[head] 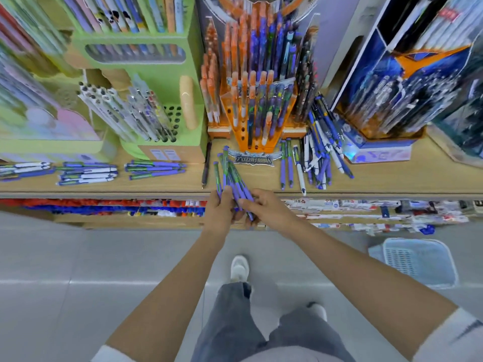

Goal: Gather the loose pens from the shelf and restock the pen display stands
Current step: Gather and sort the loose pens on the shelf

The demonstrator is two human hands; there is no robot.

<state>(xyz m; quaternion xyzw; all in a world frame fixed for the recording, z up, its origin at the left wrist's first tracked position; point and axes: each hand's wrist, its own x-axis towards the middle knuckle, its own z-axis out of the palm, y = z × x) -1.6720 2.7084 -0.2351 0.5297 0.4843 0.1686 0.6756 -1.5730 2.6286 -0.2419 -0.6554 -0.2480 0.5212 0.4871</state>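
Pens are what you have in hand: a bundle of pens (232, 176), purple and green, fans upward from your two hands at the front edge of the shelf (392, 178), just in front of the orange display stand (241, 138). Your left hand (219, 209) has its fingers curled round the bundle's lower part. Your right hand (269, 209) pinches the lower ends between thumb and bent fingers. A heap of loose pens (320, 163) lies on the shelf to the right of the stand, and small sorted groups (154, 169) lie to the left.

Expect each pen to be light, stiff and smooth. Weight is no trouble, but slipping probably is: held together, the barrels will likely slide past one another, and the tops are already splaying. Keep your left hand wrapped round the middle of the barrels, where the bundle balances. Draw one pen at a time with your right, pinching it on the upper half so the lower end stays free to enter a hole in the stand. They do not look fragile, though the clips may snag on neighbouring pens.
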